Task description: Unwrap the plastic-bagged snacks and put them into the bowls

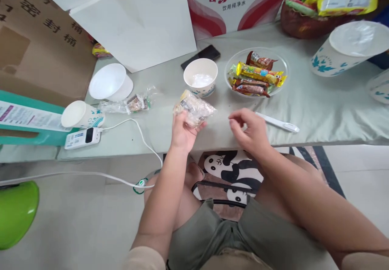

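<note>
My left hand is closed around a snack in a clear crinkled plastic wrapper, raised just above the table edge. What is inside looks pale and partly dark, but its kind is hard to make out. To its right hovers my right hand, fingers curled in with thumb and forefinger close together and no object showing in them. Behind the wrapped snack stands a paper bowl with clear plastic inside. A white plastic-handled tool lies beside my right hand.
A clear round dish holds several wrapped snack bars. Behind the bowl lies a dark phone. At left are a white bowl, a paper cup, a power strip with its cord, and loose wrappers. Paper buckets stand at right.
</note>
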### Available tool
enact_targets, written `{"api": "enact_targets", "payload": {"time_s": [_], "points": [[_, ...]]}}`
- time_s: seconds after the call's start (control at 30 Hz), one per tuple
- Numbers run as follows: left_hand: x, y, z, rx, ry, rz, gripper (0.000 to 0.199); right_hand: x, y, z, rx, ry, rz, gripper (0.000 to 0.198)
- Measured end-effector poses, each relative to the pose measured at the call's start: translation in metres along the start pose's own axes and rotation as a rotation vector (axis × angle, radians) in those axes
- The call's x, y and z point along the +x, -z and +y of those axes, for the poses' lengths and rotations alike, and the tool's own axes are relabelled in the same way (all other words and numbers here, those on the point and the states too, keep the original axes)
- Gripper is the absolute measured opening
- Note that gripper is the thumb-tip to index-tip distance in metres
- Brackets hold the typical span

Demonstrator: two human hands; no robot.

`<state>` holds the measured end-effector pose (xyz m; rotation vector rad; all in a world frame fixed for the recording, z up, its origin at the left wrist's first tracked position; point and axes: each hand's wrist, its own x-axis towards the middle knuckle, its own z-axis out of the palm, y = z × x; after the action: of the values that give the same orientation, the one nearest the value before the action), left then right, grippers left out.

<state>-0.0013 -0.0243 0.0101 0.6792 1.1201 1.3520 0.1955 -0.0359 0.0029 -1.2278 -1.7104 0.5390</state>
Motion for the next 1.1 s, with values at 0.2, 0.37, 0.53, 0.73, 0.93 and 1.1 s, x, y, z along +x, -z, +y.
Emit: {"api": "enact_targets", "payload": {"time_s": [0.2,0.37,0.53,0.73,0.93,1.1], "points": [[0.012,0.011,-0.001,0.266,-0.004,-0.008,0.091,-0.010,0.052,0.039,-0.488,-0.173,0.136,0.012],[0.011,0.019,0.001,0.516,-0.008,-0.083,0.089,-0.017,0.061,0.063,-0.718,-0.138,-0.131,0.032],[0.013,0.021,0.011,0.685,-0.063,-0.188,0.059,-0.014,0.052,0.057,-0.587,-0.141,-0.121,0.030],[0.011,0.011,0.007,0.649,-0.073,-0.177,0.077,-0.006,0.027,0.032,-0.091,0.004,-0.272,0.023],[0.009,0.007,-0.004,0.695,-0.123,-0.213,0.059,-0.007,0.002,0.012,0.149,-0.062,-0.443,0.022],[0.012,0.009,-0.009,0.559,-0.101,-0.171,0.065,-0.003,-0.005,0.010,0.155,-0.130,-0.401,0.020]]}}
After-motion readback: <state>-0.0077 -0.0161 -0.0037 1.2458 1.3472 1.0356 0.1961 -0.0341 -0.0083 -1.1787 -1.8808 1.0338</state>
